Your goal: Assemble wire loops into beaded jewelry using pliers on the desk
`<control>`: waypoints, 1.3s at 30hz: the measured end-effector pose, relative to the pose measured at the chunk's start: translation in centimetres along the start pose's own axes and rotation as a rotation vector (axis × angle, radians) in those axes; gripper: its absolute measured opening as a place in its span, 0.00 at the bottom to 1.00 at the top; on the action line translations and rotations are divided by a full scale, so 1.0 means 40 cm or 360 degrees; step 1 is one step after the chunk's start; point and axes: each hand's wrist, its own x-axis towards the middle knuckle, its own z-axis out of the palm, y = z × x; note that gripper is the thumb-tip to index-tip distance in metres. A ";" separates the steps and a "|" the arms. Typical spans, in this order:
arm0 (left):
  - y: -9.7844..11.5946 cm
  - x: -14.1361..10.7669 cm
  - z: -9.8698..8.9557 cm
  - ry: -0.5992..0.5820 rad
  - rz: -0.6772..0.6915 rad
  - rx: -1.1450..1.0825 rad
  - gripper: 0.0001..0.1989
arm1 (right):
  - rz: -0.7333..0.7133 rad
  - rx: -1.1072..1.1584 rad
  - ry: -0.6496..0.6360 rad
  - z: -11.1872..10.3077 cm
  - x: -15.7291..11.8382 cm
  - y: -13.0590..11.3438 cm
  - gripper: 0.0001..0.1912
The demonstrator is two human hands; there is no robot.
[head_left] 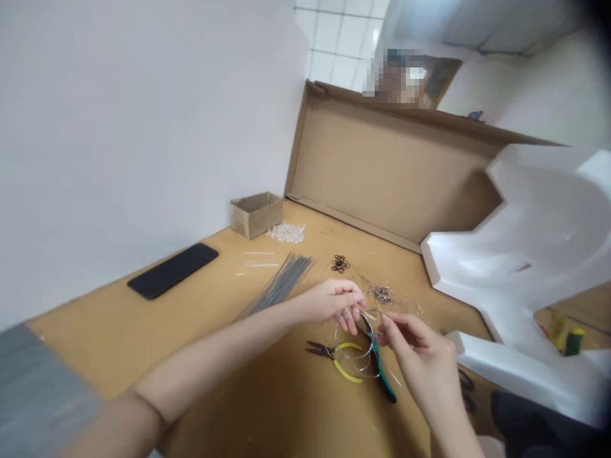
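My left hand is closed in a pinch on thin silvery wire, its other fingers curled below. Facing it, my right hand pinches the same wire between thumb and forefinger. Loose loops of the wire hang below and between both hands. Under them lie yellow-handled pliers, jaws pointing left, and a tool with green-and-black handles, partly hidden by the wire and fingers. Just beyond my hands sit a small heap of silvery metal pieces and a cluster of black rings.
A bundle of straight grey wires lies beyond my left forearm. Farther back are clear small pieces and a small cardboard box. A black phone-like slab lies left. Cardboard walls the back; white foam stands right.
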 end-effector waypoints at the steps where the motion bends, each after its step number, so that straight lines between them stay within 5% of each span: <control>1: 0.001 -0.002 -0.001 0.0002 0.0020 0.0012 0.11 | 0.0021 0.0001 0.0004 0.001 0.000 0.000 0.12; 6: 0.005 -0.010 -0.004 0.0023 0.0101 0.0127 0.08 | 0.0033 -0.0083 0.0060 0.008 0.002 -0.002 0.14; 21: -0.032 0.008 -0.012 -0.0174 -0.0174 0.0073 0.05 | 0.0009 -0.0066 0.0171 0.011 0.001 0.007 0.14; 27: -0.014 -0.001 -0.003 -0.0005 0.0047 0.0027 0.09 | 0.0055 -0.0050 0.0370 0.020 0.007 0.019 0.15; 31: -0.017 0.000 0.004 0.0089 0.0188 -0.0033 0.09 | 0.0015 -0.0068 0.0264 0.043 0.011 0.025 0.14; 39: 0.003 -0.017 0.010 -0.0031 0.0153 0.0009 0.07 | -0.0033 -0.0103 0.0194 0.039 0.007 0.021 0.14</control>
